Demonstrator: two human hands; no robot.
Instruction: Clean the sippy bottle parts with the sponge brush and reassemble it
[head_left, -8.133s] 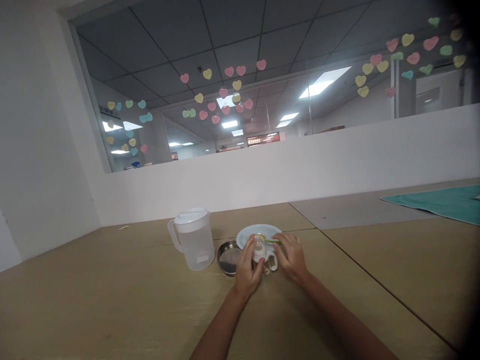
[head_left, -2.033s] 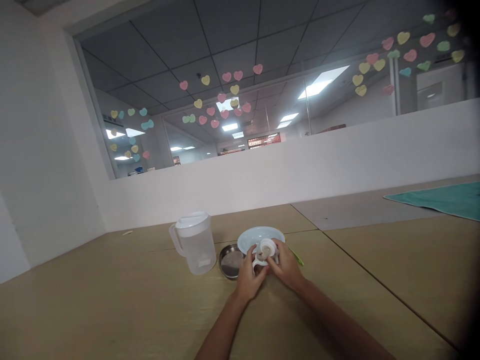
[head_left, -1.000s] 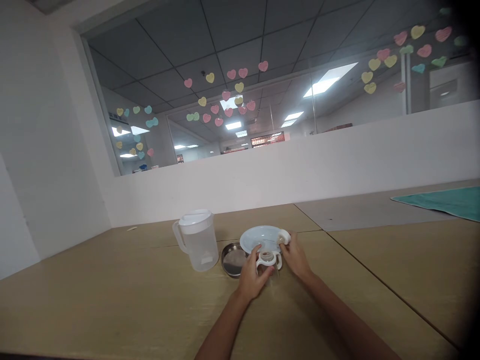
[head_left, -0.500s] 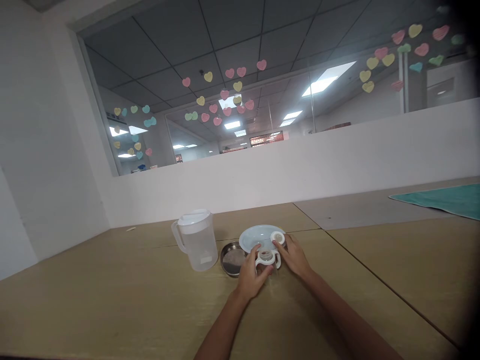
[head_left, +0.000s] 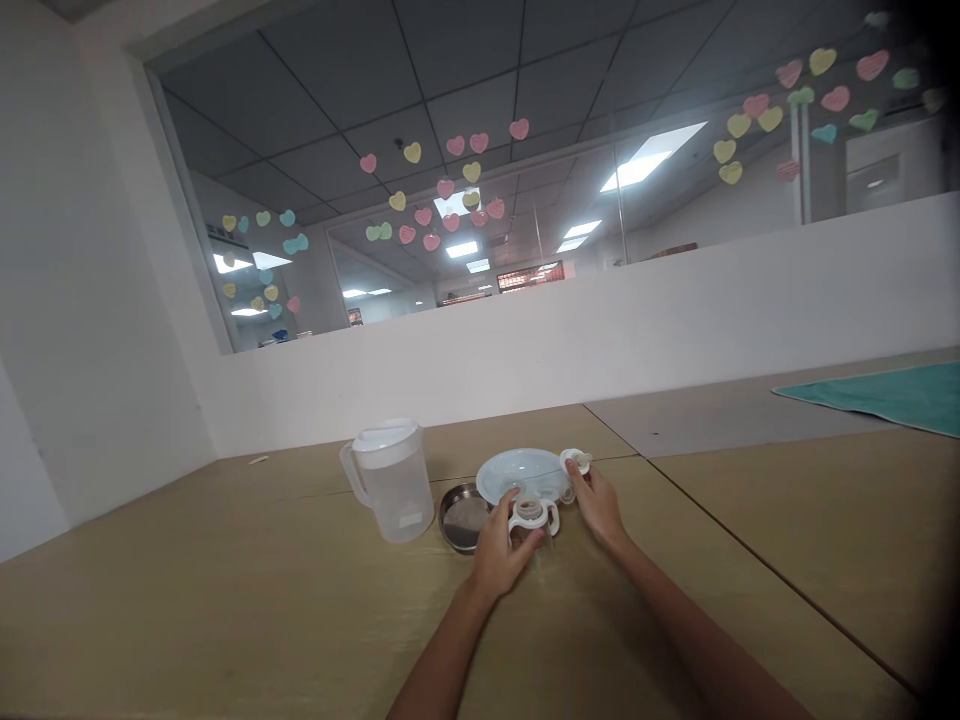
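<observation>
White cap [head_left: 573, 456] shifted rightward, pinched by right hand [head_left: 601, 506] | bottle [head_left: 530, 514] (left hand [head_left: 497, 547] clasping it): upright, mouth up

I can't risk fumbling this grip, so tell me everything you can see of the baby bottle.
The baby bottle looks like clear plastic, with a white collar around its neck and a curved handle on the right. Its mouth is open, with no cap on it. It is roughly upright, on the near side of the pale blue bowl. The left hand holds its left side, hiding part of it. I can't make out its contents or whether its base touches the table.
</observation>
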